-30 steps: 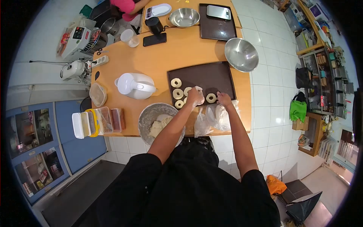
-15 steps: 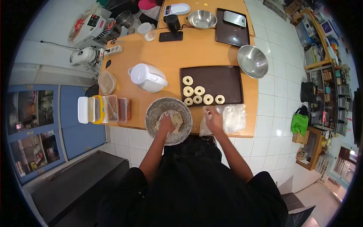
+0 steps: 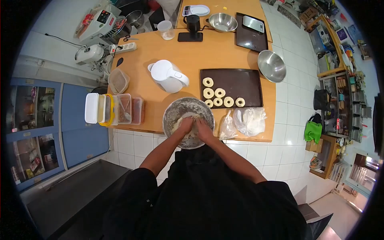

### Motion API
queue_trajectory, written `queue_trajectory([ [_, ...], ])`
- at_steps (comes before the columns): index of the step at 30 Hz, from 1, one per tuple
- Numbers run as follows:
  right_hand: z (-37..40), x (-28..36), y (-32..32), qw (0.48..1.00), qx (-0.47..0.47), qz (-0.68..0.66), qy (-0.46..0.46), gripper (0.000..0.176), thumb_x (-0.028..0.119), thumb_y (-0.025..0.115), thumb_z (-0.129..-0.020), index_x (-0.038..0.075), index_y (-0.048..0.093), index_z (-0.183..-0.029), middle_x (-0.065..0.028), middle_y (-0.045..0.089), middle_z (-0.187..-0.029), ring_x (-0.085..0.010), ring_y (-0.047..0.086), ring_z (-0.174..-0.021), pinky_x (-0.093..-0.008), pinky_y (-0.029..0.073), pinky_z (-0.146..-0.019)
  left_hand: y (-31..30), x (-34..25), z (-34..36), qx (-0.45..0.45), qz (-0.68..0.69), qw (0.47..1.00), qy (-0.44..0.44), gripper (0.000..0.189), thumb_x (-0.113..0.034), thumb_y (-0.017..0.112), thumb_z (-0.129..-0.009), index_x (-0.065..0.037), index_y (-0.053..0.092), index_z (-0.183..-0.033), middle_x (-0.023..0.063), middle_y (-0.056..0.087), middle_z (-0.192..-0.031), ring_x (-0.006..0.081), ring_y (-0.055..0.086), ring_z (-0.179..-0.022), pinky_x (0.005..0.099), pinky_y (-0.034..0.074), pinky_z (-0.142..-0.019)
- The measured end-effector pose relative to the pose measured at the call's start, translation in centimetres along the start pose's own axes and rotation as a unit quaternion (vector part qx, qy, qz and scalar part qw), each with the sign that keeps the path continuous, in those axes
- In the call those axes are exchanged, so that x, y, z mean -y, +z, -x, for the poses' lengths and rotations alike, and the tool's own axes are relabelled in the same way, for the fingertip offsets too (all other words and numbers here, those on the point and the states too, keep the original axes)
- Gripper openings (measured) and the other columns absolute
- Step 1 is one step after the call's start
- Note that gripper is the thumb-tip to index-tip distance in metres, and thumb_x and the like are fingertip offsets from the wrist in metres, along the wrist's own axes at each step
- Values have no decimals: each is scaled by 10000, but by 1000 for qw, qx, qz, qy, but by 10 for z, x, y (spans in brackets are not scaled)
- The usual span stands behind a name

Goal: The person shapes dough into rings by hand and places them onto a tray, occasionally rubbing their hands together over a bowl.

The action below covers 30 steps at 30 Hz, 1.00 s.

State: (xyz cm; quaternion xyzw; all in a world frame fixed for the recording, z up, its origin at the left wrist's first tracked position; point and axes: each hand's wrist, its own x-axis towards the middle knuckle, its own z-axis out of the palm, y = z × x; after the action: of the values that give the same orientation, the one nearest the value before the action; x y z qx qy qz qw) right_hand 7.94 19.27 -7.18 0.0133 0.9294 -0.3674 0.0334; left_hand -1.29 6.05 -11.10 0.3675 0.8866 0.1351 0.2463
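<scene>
Both hands are inside a metal mixing bowl (image 3: 173,110) at the table's front edge. My left hand (image 3: 186,125) presses into pale dough (image 3: 176,125) on the bowl's left side. Close beside it, my right hand (image 3: 204,130) also touches the dough, its fingers bent inward. How far each hand is closed round the dough is partly hidden. Right of the bowl lie a small clear bag (image 3: 228,127) and a larger bag of white powder (image 3: 254,121). Behind them a dark tray (image 3: 244,84) carries several ring-shaped dough pieces (image 3: 219,92).
A white kettle (image 3: 168,77) stands behind the bowl. Lidded containers (image 3: 124,109) line the left edge. An empty metal bowl (image 3: 272,66) sits at the right edge. Farther back are a phone (image 3: 190,37), a black jug (image 3: 193,23) and another tray (image 3: 251,38).
My right hand has moved left from the bags into the bowl, next to my left hand. The view has shifted, so the table's objects appear slightly displaced.
</scene>
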Motion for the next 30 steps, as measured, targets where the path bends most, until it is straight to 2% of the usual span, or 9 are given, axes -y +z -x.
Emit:
queue_trajectory([
  [6, -23, 13, 20, 982, 58, -6, 181, 699, 56, 641, -725, 99, 350, -1359, -206, 605, -1094, -390, 614, -952, -473, 505, -782, 17, 26, -4, -71, 63, 989, 109, 202, -81, 577, -725, -30, 634, -911, 217, 632, -884, 364, 619, -879, 448, 488, -792],
  [8, -21, 7, 29, 984, 6, 23, 177, 503, 71, 571, -785, 111, 474, -1276, -168, 643, -1015, -360, 641, -880, -458, 517, -742, 16, 25, 1, -71, 68, 983, 155, 258, -35, 569, -715, -8, 610, -968, 243, 629, -915, 381, 613, -887, 440, 489, -794],
  [10, -18, 2, 35, 982, -15, 29, 188, 408, 87, 538, -815, 114, 534, -1222, -159, 645, -1018, -349, 645, -871, -453, 519, -736, 11, 14, 9, -38, 290, 955, 59, 231, -135, 518, -773, -1, 613, -936, 238, 630, -919, 392, 602, -875, 435, 475, -777],
  [12, -15, 3, 42, 982, -62, 26, 178, 340, 109, 510, -839, 163, 584, -1166, -155, 651, -1001, -348, 651, -852, -452, 522, -724, 9, 10, 10, -27, 330, 943, 27, 383, -324, 433, -858, 12, 612, -899, 230, 638, -900, 379, 602, -817, 424, 458, -697],
  [14, -14, 3, 41, 982, -97, 25, 158, 333, 121, 514, -840, 195, 597, -1154, -159, 658, -969, -344, 657, -837, -450, 527, -717, 2, 11, 21, -55, 256, 959, 107, 235, -180, 527, -799, 7, 624, -903, 236, 635, -932, 400, 602, -856, 441, 474, -765],
  [16, -17, -7, 47, 971, -4, 63, 230, 446, 133, 611, -771, 233, 588, -1206, -165, 661, -956, -356, 649, -856, -461, 522, -740, 6, 14, 30, -92, 98, 975, 178, 196, -58, 566, -752, 10, 623, -926, 241, 632, -937, 417, 597, -920, 449, 482, -836],
  [23, -12, -10, 49, 969, -4, 79, 233, 451, 191, 638, -766, 281, 600, -1206, -171, 669, -853, -373, 650, -782, -480, 525, -714, 4, 10, 42, -156, 48, 977, 134, 531, -69, 696, -645, 18, 537, -1143, 282, 560, -1119, 397, 563, -1036, 469, 466, -873],
  [27, -19, 4, 36, 966, 14, 109, 235, 299, 204, 656, -747, 155, 682, -1041, -188, 668, -824, -376, 653, -774, -476, 530, -706, 6, 0, 5, 33, 82, 996, 10, 373, -93, 640, -738, -2, 557, -1091, 243, 604, -1025, 395, 583, -984, 473, 467, -849],
  [30, -19, 1, 37, 962, 9, 121, 246, 235, 208, 649, -754, 90, 696, -952, -195, 669, -813, -371, 660, -790, -473, 534, -708, 16, 2, -12, 26, 0, 999, 34, 191, -83, 540, -787, -41, 641, -943, 200, 657, -861, 357, 646, -863, 451, 528, -727],
])
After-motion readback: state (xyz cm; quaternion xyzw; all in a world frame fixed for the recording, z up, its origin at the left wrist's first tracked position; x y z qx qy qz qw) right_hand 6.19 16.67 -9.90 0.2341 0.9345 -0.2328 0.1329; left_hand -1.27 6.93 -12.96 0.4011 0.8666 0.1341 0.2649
